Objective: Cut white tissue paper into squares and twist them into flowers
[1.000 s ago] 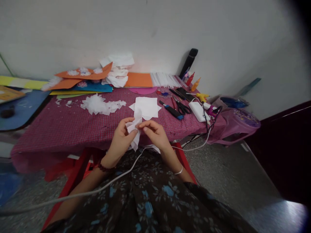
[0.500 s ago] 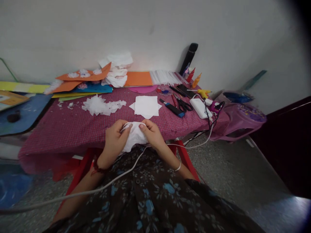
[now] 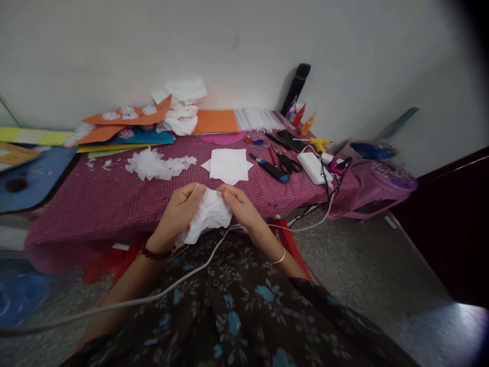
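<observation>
Between my two hands hangs a crumpled white tissue paper (image 3: 211,213), held just in front of the table's near edge. My left hand (image 3: 182,208) pinches its left side, thumb on top. On the other side my right hand (image 3: 240,205) grips the upper right edge between thumb and fingers. Beyond the hands, a stack of white paper squares (image 3: 229,165) lies on the checked tablecloth, corners turned to different angles. A cluster of ruffled white tissue pieces (image 3: 158,164) lies to its left.
A box cutter (image 3: 270,168), scissors (image 3: 288,164), a white power bank (image 3: 314,167) and a yellow glue gun (image 3: 320,143) lie on the right. Coloured sheets (image 3: 128,140) are piled at the back left. A white cable (image 3: 171,288) crosses my lap.
The tissue paper has opened out wider and hangs more to the front. My hands have turned slightly and my left hand has shifted a little left.
</observation>
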A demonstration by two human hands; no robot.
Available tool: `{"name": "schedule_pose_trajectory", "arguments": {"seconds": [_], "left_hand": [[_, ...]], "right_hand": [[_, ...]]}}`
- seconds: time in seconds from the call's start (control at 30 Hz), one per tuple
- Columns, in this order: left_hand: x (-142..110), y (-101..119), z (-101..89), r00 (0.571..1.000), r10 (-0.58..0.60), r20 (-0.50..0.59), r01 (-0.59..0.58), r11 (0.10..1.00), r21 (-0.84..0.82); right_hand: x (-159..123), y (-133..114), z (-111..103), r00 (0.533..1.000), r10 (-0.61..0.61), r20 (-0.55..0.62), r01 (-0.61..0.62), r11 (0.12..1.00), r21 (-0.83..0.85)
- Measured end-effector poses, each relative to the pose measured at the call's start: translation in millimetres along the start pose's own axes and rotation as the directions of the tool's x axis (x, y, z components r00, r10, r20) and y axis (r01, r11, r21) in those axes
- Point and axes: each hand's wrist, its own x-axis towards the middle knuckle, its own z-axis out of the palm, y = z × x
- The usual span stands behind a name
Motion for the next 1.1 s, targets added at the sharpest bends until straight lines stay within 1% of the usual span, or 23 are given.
{"name": "schedule_pose_trajectory", "arguments": {"seconds": [0.03, 0.07, 0.1, 0.17, 0.2, 0.23, 0.27, 0.3, 0.4, 0.47, 0.57, 0.63, 0.77, 0.83, 0.9, 0.97, 1.03, 1.1], "left_hand": [[2, 0, -2.3, 0.999, -0.015, 0.050, 0.016, 1.000, -0.026], [3, 1, -4.5, 0.994, -0.031, 0.104, 0.037, 0.998, -0.055], [5, 1, -6.7, 0.985, -0.053, 0.161, 0.066, 0.995, -0.078], [6, 0, -10.9, 0.954, -0.123, 0.274, 0.144, 0.988, -0.060], [6, -1, -12.6, 0.938, -0.159, 0.307, 0.175, 0.984, -0.023], [5, -2, -13.7, 0.931, -0.191, 0.312, 0.198, 0.980, 0.010], [3, -3, -13.9, 0.933, -0.215, 0.289, 0.218, 0.976, 0.023], [1, -4, -13.0, 0.942, -0.228, 0.247, 0.235, 0.972, -0.001], [-4, -7, -3.2, 0.967, -0.243, 0.076, 0.254, 0.942, -0.219], [-6, -6, 6.6, 0.965, -0.263, -0.014, 0.241, 0.904, -0.353], [-7, -5, 18.6, 0.953, -0.291, -0.089, 0.215, 0.851, -0.480], [-7, -5, 22.7, 0.950, -0.297, -0.098, 0.213, 0.843, -0.495], [-9, -11, 25.2, 0.961, -0.264, -0.080, 0.212, 0.893, -0.397], [-11, -15, 25.6, 0.975, -0.199, -0.102, 0.156, 0.932, -0.328], [-11, -19, 25.8, 0.984, -0.096, -0.150, 0.063, 0.975, -0.213], [-12, -20, 25.9, 0.978, 0.028, -0.208, -0.039, 0.998, -0.052], [-12, -20, 26.4, 0.962, 0.145, -0.230, -0.118, 0.985, 0.128], [-12, -19, 27.7, 0.947, 0.252, -0.197, -0.188, 0.937, 0.295]], "right_hand": [[0, -4, -1, 0.999, 0.025, 0.042, -0.025, 1.000, -0.002], [1, -7, -1, 0.997, 0.052, 0.059, -0.053, 0.999, 0.008], [1, -9, 0, 0.996, 0.074, 0.050, -0.076, 0.997, 0.027], [1, -9, 3, 0.996, 0.081, -0.028, -0.078, 0.993, 0.083], [1, -8, 4, 0.995, 0.072, -0.072, -0.064, 0.992, 0.109], [1, -6, 5, 0.993, 0.060, -0.106, -0.046, 0.991, 0.127], [1, -5, 6, 0.990, 0.045, -0.131, -0.027, 0.990, 0.138], [1, -4, 6, 0.988, 0.033, -0.150, -0.011, 0.989, 0.145], [1, -1, 8, 0.985, 0.027, -0.172, -0.001, 0.988, 0.152], [0, 0, 9, 0.984, 0.034, -0.174, -0.009, 0.990, 0.143], [-1, 3, 12, 0.982, 0.025, -0.188, -0.005, 0.994, 0.106], [-2, 5, 12, 0.977, 0.008, -0.215, 0.007, 0.997, 0.071], [-2, 11, 13, 0.967, 0.001, -0.257, 0.010, 0.999, 0.041], [-2, 15, 14, 0.961, 0.001, -0.276, 0.011, 0.999, 0.044], [-1, 19, 15, 0.951, -0.010, -0.309, 0.024, 0.999, 0.041], [-1, 21, 16, 0.941, -0.019, -0.338, 0.033, 0.999, 0.037], [-1, 22, 17, 0.936, -0.020, -0.352, 0.034, 0.999, 0.032], [0, 21, 17, 0.930, -0.026, -0.366, 0.038, 0.999, 0.027]]}}
